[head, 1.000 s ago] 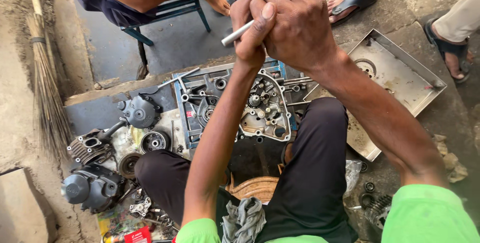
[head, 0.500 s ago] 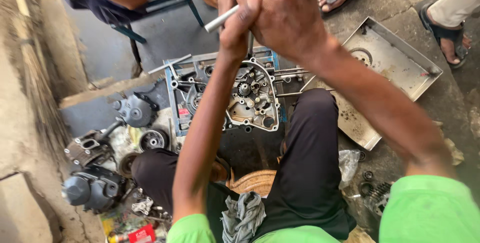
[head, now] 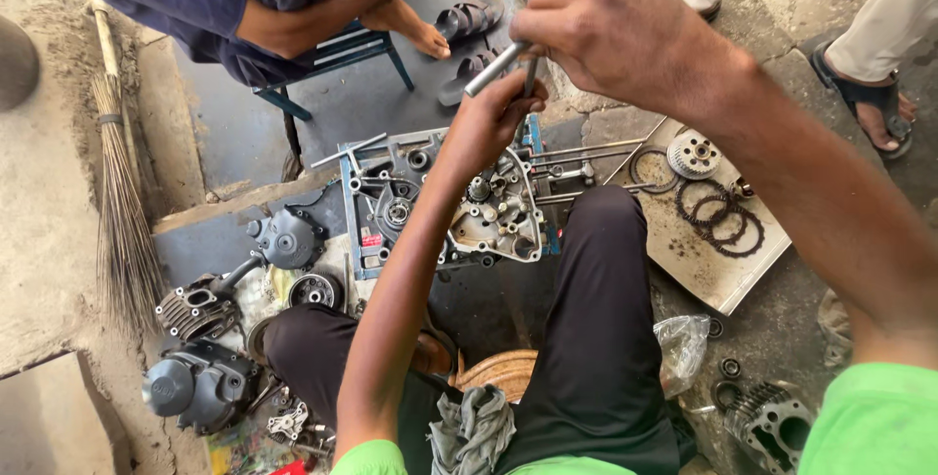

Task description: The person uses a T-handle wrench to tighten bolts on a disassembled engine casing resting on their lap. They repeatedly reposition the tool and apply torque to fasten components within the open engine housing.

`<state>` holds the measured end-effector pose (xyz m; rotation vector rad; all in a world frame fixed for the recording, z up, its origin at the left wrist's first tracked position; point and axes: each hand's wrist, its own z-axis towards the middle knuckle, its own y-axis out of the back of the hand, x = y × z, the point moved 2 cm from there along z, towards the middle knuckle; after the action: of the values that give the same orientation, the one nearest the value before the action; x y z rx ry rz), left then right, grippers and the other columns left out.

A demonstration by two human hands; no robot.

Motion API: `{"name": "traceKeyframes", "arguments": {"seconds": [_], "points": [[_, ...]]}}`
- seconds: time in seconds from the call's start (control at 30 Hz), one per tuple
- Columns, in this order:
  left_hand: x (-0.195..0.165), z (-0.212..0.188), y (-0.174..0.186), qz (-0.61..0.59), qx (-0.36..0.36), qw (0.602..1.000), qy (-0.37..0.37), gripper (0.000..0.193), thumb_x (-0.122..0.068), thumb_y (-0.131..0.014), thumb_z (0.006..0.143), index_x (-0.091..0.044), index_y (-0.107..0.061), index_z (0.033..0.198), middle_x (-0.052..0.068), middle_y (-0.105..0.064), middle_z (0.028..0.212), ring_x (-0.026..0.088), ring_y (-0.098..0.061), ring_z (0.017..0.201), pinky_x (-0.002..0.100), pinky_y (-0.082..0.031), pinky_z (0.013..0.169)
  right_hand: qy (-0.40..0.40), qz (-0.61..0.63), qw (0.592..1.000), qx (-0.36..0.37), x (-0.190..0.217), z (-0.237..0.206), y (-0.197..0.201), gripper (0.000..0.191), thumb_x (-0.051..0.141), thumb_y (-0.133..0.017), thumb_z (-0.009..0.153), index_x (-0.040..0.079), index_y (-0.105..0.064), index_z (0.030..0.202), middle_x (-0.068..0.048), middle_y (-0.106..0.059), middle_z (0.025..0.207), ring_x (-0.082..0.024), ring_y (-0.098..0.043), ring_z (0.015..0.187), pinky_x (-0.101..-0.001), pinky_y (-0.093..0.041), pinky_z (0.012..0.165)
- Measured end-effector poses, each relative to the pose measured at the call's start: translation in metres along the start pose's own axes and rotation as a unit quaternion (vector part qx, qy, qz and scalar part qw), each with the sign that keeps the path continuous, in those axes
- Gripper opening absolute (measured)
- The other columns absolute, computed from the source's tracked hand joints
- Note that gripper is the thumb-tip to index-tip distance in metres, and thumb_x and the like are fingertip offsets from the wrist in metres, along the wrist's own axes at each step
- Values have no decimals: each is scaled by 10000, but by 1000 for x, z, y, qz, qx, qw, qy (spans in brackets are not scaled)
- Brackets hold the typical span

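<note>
Both hands meet above an open engine case [head: 459,211] on the floor: right hand [head: 616,30] closed around a steel rod [head: 496,68], left hand [head: 493,118] gripping below; keep it vertical.

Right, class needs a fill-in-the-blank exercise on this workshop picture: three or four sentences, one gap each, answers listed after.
1. The right hand grips a metal ____ above the engine case.
2. The broom lies on the ____ side of the picture.
3. The toothed rings lie on a flat metal ____.
4. A grey ____ lies in the person's lap, between the green sleeves.

Missing words: rod; left; tray; rag
</note>
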<state>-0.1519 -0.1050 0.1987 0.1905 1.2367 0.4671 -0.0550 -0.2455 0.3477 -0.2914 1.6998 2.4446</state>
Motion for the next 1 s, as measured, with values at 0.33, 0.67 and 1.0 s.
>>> {"name": "traceKeyframes", "arguments": {"seconds": [0.33,0.67,1.0], "points": [[16,6,2,7,-14,1000,23,185,-78,-700,937,-33,-700,1117,62,-763,853,101,-692,782,324,-556,710,109,153,981,-49,-31,16,-14,246,25,-665,979,120,-769,1181,-93,-749,1179,-220,-686,1029,-347,-561,905],[16,6,0,-55,71,995,40,489,-344,-774,974,-101,-586,1354,120,-741,1287,242,-714,1215,353,-539,1049,-132,-63,989,-20,-7,12,-34,425,438,-508,1095,147,-732,880,-14,-631,609,-187,-605,506,-364,-469,513],[36,26,-46,-274,-72,958,-47,346,-348,-491,1188,-14,-571,1224,47,-584,900,121,-547,773,288,-497,732,35,47,997,45,-17,-5,15,315,123,-542,1041,79,-551,1353,-144,-703,891,-242,-670,687,-409,-547,519]]}}
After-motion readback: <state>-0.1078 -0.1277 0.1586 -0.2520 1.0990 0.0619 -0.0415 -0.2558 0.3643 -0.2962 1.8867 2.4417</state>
